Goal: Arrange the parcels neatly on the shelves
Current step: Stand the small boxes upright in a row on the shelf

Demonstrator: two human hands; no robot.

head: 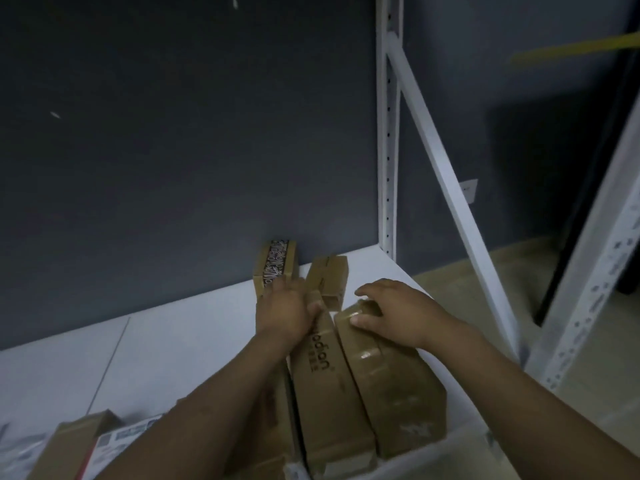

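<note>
- The right hand [391, 313] is gripping the far end of the taped box [394, 389], thumb and fingers curling over its top edge.
- The left hand [287, 306] is lying over the far end of the lettered box [325, 379]; whether it is clutching anything, I can't tell.
- Both boxes are lying side by side, touching, toward the right end of the white shelf [173, 341].
- I'd guess a hard shove farther in would be knocking the small box [327, 275] or the patterned-tape box [277, 265] askew.
</note>
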